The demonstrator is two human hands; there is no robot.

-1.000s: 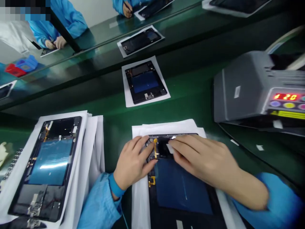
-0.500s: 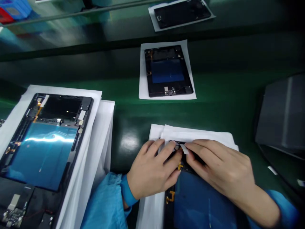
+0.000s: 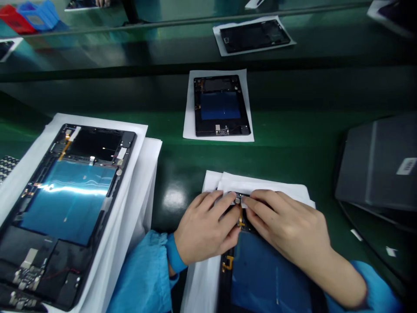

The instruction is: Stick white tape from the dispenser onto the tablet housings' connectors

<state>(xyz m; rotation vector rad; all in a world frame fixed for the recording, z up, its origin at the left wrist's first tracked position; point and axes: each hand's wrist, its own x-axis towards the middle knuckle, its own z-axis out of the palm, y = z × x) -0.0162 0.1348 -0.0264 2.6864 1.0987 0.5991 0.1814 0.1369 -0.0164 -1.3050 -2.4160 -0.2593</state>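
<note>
An opened tablet [image 3: 270, 274] with a blue battery lies on white sheets in front of me. My left hand [image 3: 206, 228] is curled over its upper left corner, the fingertips against a small silver module [image 3: 238, 200]. Below that module runs an orange flex cable [image 3: 241, 216]. From the other side my right hand [image 3: 289, 224] pinches a short white strip of tape [image 3: 244, 201] with thumb and fingertips, down at the tablet's top edge beside the module. Most of the strip is hidden under the fingers.
At left, another opened tablet [image 3: 65, 204] rests on a stack of white sheets [image 3: 143, 174]. A further tablet [image 3: 221, 106] lies ahead on the green table, and one more [image 3: 256, 35] stands farther back. A dark grey box [image 3: 374, 165] with a cable is at right.
The white strip, raised and visible between my right fingers before, is now lower and mostly covered at the tablet's edge. The right hand has shifted slightly left; the view has also moved.
</note>
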